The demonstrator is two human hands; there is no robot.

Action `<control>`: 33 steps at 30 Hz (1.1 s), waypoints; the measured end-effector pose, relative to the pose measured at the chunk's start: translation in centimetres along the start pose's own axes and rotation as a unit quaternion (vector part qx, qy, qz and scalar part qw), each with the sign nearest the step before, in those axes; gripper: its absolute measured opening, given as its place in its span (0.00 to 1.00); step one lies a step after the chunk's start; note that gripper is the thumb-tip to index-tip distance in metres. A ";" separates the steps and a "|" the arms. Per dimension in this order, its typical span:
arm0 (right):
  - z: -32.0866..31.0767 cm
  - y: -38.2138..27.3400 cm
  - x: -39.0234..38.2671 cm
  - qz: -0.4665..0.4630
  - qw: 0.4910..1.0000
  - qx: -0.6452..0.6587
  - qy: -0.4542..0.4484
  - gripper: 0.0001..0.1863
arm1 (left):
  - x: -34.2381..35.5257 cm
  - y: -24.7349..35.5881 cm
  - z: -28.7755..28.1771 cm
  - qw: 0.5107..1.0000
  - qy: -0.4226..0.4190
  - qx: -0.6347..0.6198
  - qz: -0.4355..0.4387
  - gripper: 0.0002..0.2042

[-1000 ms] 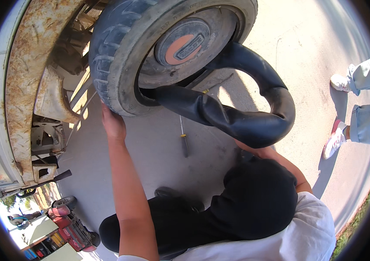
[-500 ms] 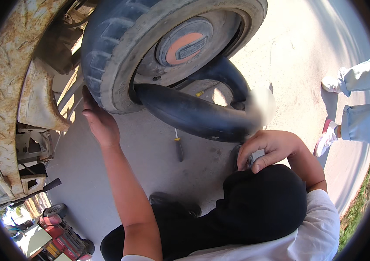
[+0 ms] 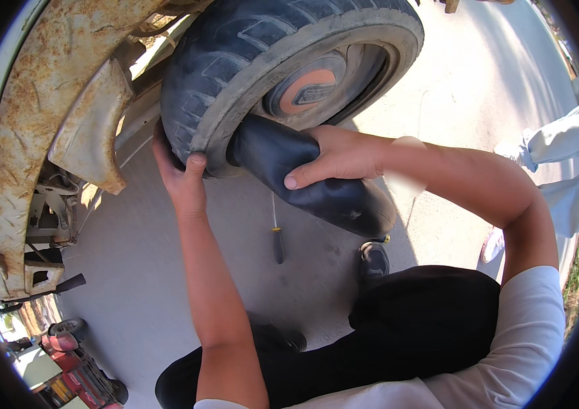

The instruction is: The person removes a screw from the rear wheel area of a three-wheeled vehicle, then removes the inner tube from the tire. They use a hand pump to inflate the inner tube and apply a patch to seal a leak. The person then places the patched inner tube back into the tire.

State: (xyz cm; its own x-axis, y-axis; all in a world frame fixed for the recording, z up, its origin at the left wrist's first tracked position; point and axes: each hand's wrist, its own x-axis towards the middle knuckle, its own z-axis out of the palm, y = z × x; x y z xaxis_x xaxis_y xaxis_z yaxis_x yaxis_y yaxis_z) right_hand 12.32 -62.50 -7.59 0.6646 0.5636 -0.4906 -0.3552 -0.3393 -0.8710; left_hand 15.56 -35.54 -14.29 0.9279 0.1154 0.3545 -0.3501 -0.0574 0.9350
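Observation:
A worn black tire (image 3: 211, 102) on a wheel with an orange-marked hub cap (image 3: 308, 90) stands tilted at the top. A smooth black inner tube (image 3: 354, 208) bulges out from between the tire and the rim. My left hand (image 3: 184, 178) grips the tire's lower left edge, its thumb on the sidewall and its fingers partly hidden along the tread. Wrapped over the top of the tube, my right hand (image 3: 334, 157) holds it, thumb on the near side and fingers out of sight behind.
A screwdriver (image 3: 277, 244) lies on the pavement below the wheel. Rusty bodywork (image 3: 78, 116) rises close on the left. Another person's legs (image 3: 562, 140) are at the right. A red vehicle (image 3: 82, 371) stands at the lower left, and my shoe (image 3: 374, 259) is below the tube.
My right hand has gone from beside my knee up onto the inner tube and grips it. My left hand now has its thumb on the sidewall. The tube's exposed loop looks shorter.

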 end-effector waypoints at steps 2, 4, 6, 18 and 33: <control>-0.3 0.4 -0.8 -0.008 0.998 -0.053 0.045 0.35 | 0.0 1.0 0.3 1.000 -0.003 0.010 0.011 0.64; 0.5 2.6 -1.4 -0.057 0.995 -0.023 0.073 0.33 | 0.3 2.2 0.9 1.000 -0.009 0.013 0.014 0.65; 1.2 4.1 -1.5 -0.064 0.993 -0.026 0.096 0.35 | 0.6 2.3 0.4 0.999 -0.023 0.030 0.016 0.65; 1.2 4.2 -2.0 -0.074 0.993 0.006 0.090 0.31 | 0.9 1.9 -0.2 0.999 -0.023 -0.038 -0.002 0.62; 5.0 4.5 -4.0 -0.144 0.983 0.097 0.059 0.58 | -12.1 6.5 6.3 0.976 0.060 -0.044 -0.204 0.22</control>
State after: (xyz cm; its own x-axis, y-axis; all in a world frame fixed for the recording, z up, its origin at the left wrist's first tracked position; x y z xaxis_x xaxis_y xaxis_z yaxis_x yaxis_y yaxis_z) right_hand 4.78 -62.55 -9.63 0.8238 0.5192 -0.2275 -0.2529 -0.0225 -0.9672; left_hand 2.91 -43.60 -12.57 0.9726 0.2264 -0.0527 0.0299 0.1032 0.9942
